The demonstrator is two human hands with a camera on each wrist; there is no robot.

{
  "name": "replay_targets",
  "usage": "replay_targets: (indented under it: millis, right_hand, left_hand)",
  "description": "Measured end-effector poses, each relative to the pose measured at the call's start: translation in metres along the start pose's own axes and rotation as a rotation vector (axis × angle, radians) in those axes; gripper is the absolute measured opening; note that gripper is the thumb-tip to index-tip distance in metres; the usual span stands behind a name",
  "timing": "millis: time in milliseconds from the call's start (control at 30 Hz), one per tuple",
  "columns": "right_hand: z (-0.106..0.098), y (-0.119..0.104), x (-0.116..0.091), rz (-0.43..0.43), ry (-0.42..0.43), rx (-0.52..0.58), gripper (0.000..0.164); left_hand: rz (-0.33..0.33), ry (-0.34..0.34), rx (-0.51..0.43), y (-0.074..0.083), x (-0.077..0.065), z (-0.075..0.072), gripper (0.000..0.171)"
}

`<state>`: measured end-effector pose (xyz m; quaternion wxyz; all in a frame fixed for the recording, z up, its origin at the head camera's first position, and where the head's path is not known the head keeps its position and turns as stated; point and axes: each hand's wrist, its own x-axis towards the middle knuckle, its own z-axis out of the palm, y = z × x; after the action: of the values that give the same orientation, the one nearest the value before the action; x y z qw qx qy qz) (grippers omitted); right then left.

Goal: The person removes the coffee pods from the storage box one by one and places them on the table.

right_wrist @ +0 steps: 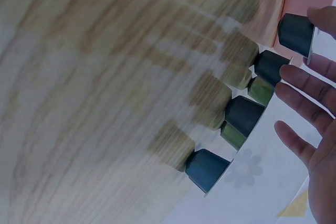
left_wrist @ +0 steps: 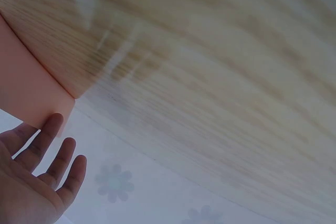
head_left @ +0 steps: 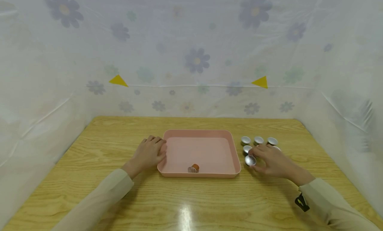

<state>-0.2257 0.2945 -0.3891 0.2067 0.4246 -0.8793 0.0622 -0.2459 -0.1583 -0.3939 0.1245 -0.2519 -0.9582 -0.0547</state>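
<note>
My right hand (head_left: 272, 160) pinches a dark coffee capsule (right_wrist: 295, 35) by its rim between thumb and forefinger; the other fingers spread out straight. The capsule's silver lid faces up in the head view, just right of the pink tray (head_left: 198, 174). More capsules (head_left: 246, 140) stand lid up beyond and under this hand, partly hidden by it. My left hand (head_left: 148, 153) rests at the tray's left rim, fingers loosely extended; in the left wrist view a fingertip (left_wrist: 54, 121) lies against the tray's outer wall. An orange-brown capsule (head_left: 195, 167) lies tipped inside the tray by the front wall.
The right wrist view shows dark capsules (right_wrist: 244, 115) in a row, with green ones (right_wrist: 234, 135) behind. A wooden table (head_left: 149, 204) carries everything. Flowered white sheeting (head_left: 197, 98) closes off the back and sides. A black clip-like piece (head_left: 302, 202) sits at the right sleeve.
</note>
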Motion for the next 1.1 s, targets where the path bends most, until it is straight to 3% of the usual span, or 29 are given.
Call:
replay_targets:
  millis: [200,433,1100]
  right_hand:
    - [-0.0002,-0.0022,0.0013,-0.027,0.002,0.002,0.036]
    - [0.0014,-0.0029,0.0003,-0.003,-0.038,-0.013,0.035]
    - [0.0038,-0.0013,-0.0015,0.025,-0.028,-0.068,0.036]
  left_hand:
    - [-0.001,-0.004,0.002,-0.0002,-0.0003,-0.0002,0.039]
    - [-0.002,-0.009,0.003,-0.0004,0.0001,0.0005,0.039]
    - [0.007,0.004,0.001,-0.0011,0.0,0.0006,0.04]
